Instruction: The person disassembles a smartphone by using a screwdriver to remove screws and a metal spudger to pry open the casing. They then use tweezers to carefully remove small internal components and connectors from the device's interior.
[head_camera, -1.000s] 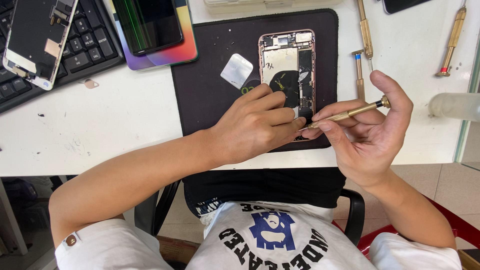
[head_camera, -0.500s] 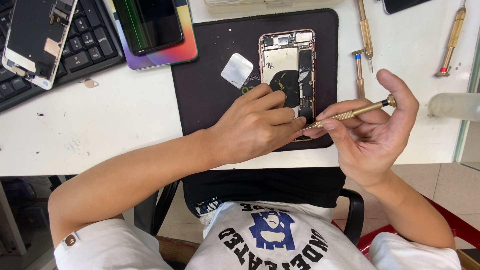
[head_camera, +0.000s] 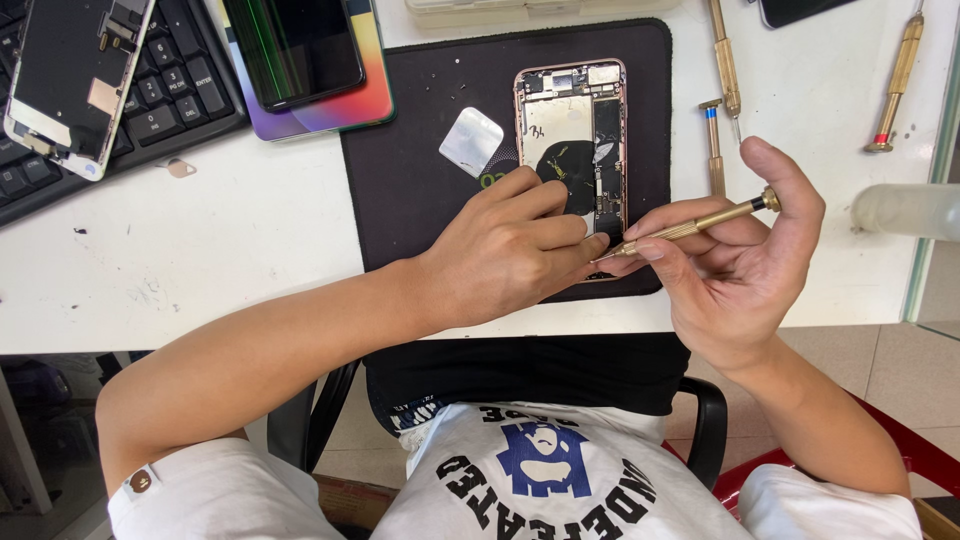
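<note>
Our right hand (head_camera: 745, 270) holds a slim brass screwdriver (head_camera: 690, 226) in a narrow fingertip grip; our left hand (head_camera: 505, 250) presses fingers closed on the opened phone (head_camera: 572, 130), its rose-gold frame and bare circuitry lying flat on the black mat (head_camera: 400, 190) on the white bench (head_camera: 200, 260).
</note>
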